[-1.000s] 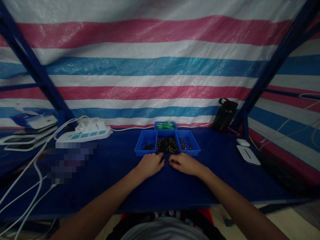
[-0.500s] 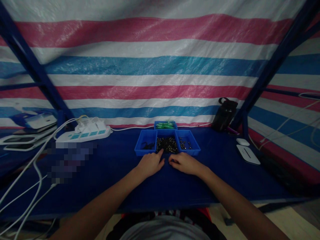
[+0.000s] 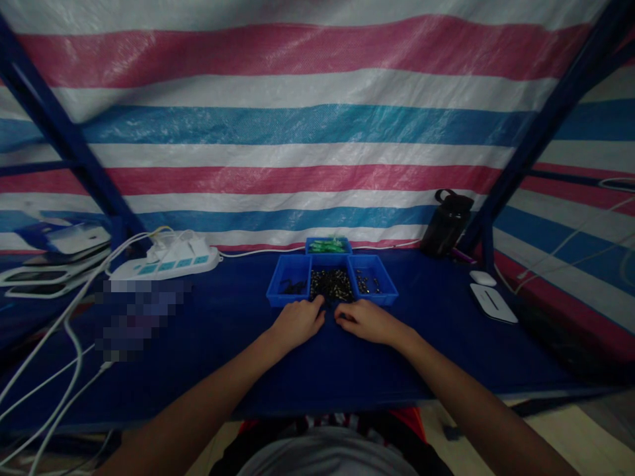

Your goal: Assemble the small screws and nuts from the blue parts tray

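Note:
My left hand [image 3: 299, 322] rests at the front edge of the middle blue bin [image 3: 329, 262], its fingers curled in. My right hand [image 3: 364, 320] lies just beside it, fingers bent together in a pinch. Whatever either hand holds is too small and dark to make out. Small black and brass-coloured metal pieces [image 3: 331, 284] fill the middle bin. The left blue bin [image 3: 285, 270] contains a few dark pieces [image 3: 294, 287]. Some shiny small metal parts [image 3: 364, 284] lie in the right blue bin [image 3: 381, 272].
Behind stands another blue bin [image 3: 308, 250] with green items [image 3: 326, 246]. A white power strip [image 3: 173, 264] and cables [image 3: 74, 317] occupy the left side. To the right are a black bottle [image 3: 446, 225], a white case [image 3: 483, 278] and a flat white device [image 3: 493, 304]. Striped sheeting [image 3: 307, 155] hangs behind.
My left index finger, which reached to the middle bin's pieces, has drawn back slightly and curled. My right hand has hardly moved. The view has shifted a little.

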Available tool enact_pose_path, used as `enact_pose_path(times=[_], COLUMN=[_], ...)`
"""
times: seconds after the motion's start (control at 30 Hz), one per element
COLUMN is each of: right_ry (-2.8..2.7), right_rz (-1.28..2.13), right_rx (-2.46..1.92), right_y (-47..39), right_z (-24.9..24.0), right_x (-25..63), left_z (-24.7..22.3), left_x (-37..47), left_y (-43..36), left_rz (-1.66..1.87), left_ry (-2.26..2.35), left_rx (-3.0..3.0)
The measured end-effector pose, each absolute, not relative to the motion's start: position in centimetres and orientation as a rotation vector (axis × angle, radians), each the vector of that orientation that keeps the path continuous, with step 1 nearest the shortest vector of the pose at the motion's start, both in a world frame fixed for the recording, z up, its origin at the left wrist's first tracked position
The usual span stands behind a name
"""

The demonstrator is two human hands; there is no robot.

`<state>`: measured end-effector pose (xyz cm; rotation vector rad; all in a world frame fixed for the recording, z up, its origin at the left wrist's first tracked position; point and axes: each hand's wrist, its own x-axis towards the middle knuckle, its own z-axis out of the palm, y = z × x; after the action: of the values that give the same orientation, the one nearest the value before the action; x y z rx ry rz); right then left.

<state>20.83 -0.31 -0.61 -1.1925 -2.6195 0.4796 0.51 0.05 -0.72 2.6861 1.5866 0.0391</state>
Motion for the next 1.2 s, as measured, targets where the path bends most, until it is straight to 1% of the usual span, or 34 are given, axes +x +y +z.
enact_pose_path(times=[0.5, 1.2], right_ry=[-2.578, -2.577], right_rz=[0.513, 0.489], right_rx=[-1.233, -1.281], right_y=[-0.59, -0.51], right_z=[-0.41, -0.55], right_x=[20.68, 20.57], left_z=[-1.34, -1.09], left_x=[0.11, 0.06], left_y=[0.37, 0.30], left_rz=[0.112, 0.107], left_ry=[1.531, 1.485], left_rx=[2.729, 2.737])
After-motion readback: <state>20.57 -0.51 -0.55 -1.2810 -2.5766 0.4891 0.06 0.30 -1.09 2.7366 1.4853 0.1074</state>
